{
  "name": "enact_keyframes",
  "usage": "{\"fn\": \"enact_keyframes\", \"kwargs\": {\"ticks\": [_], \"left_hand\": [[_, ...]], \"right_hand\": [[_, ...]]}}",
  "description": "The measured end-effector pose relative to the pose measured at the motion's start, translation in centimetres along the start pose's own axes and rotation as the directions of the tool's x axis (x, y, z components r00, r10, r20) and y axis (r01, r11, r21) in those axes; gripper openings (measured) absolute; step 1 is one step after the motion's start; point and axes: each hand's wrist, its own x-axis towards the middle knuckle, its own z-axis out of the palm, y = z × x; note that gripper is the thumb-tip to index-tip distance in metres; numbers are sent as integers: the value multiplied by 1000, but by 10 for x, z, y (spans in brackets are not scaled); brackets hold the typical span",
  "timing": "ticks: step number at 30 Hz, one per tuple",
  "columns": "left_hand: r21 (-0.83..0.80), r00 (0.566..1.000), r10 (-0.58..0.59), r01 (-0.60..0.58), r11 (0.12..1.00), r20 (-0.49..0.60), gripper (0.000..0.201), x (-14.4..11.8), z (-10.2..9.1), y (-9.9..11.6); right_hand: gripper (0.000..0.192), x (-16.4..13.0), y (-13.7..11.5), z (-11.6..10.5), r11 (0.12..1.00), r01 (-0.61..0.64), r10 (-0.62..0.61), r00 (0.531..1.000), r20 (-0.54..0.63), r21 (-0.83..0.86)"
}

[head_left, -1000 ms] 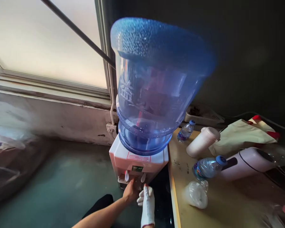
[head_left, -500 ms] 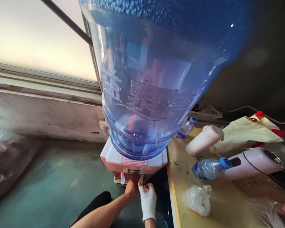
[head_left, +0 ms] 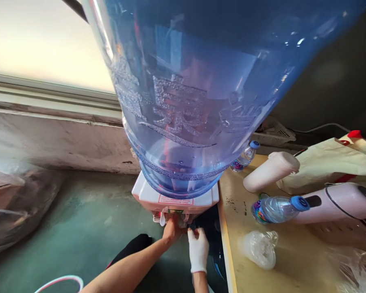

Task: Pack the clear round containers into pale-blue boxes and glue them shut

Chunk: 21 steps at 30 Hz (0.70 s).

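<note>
A large blue water jug stands neck-down on a white water dispenser. My bare left hand is at the dispenser's front, under the taps, with its fingers curled. Something clear shows beside those fingers, too small to name. Just left of that hand hangs a white tap lever. My right hand, in a white glove with bare fingertips, is right of the left hand, below the other tap. Its fingers are bent together, and whatever they may hold is hidden.
On the table at right are a water bottle, another bottle, a white flask, a pink flask, a crumpled plastic bag and a cloth bag. A plastic-wrapped bundle lies at left.
My right hand has come away from the right tap lever, moving a little down and right. The left hand stays under the taps. The view has shifted closer to the jug.
</note>
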Motion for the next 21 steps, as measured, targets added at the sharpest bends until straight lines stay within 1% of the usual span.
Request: {"fn": "enact_keyframes", "kwargs": {"ticks": [5, 9, 12, 15, 18, 21], "left_hand": [[-25, 999, -33, 33, 999, 9, 38, 3, 0, -2], [-37, 997, -66, 67, 997, 27, 40, 5, 0, -3], [-46, 997, -73, 75, 996, 36, 40, 5, -1, -4], [-58, 996, -75, 77, 995, 38, 40, 4, -2, -3], [-75, 996, -83, 86, 993, 33, 42, 4, -1, -2], [-98, 994, -103, 107, 989, 45, 41, 5, 1, 0]], "right_hand": [[54, -24, 35, -19, 990, -65, 65, 998, -1, 128], [60, -34, 53, -20, 975, -121, 113, 992, 52, 187], [61, -37, 55, -18, 962, -160, 143, 985, 92, 220], [61, -39, 51, -18, 951, -195, 176, 979, 100, 239], [60, -41, 45, -19, 945, -223, 201, 973, 112, 239], [58, -42, 42, -20, 952, -220, 198, 973, 122, 213]]}}
